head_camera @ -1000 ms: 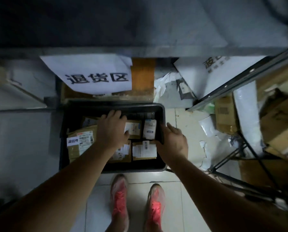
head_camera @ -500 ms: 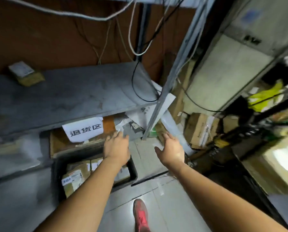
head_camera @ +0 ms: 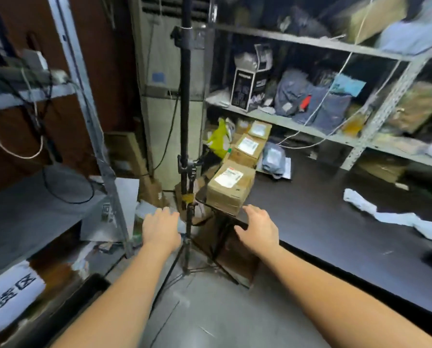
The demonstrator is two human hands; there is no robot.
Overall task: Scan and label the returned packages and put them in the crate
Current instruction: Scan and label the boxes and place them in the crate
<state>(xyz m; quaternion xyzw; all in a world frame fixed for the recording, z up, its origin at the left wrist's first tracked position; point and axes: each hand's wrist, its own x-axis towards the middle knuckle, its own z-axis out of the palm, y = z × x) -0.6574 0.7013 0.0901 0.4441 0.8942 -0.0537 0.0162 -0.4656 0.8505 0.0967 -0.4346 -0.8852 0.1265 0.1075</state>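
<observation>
A row of brown cardboard packages with white labels lies at the left end of a black table (head_camera: 323, 222). The nearest package (head_camera: 231, 188) sits at the table's corner, a second package (head_camera: 247, 149) and a third package (head_camera: 260, 129) behind it. My right hand (head_camera: 258, 229) hovers just in front of the nearest package, fingers relaxed, holding nothing. My left hand (head_camera: 160, 228) is stretched out empty, left of a black tripod pole (head_camera: 184, 109). Only a dark edge of the crate (head_camera: 84, 295) shows at the lower left.
A grey shelf unit (head_camera: 34, 212) with cables stands at the left, a white sign (head_camera: 9, 295) under it. Metal shelves (head_camera: 310, 126) behind the table hold bags and boxes. Torn white label backing (head_camera: 390, 217) lies on the table at right. The tripod's legs (head_camera: 197, 267) spread over the floor.
The view has swung up and right from the crate to the black table. Both hands left the crate and now reach, empty, toward the nearest cardboard package.
</observation>
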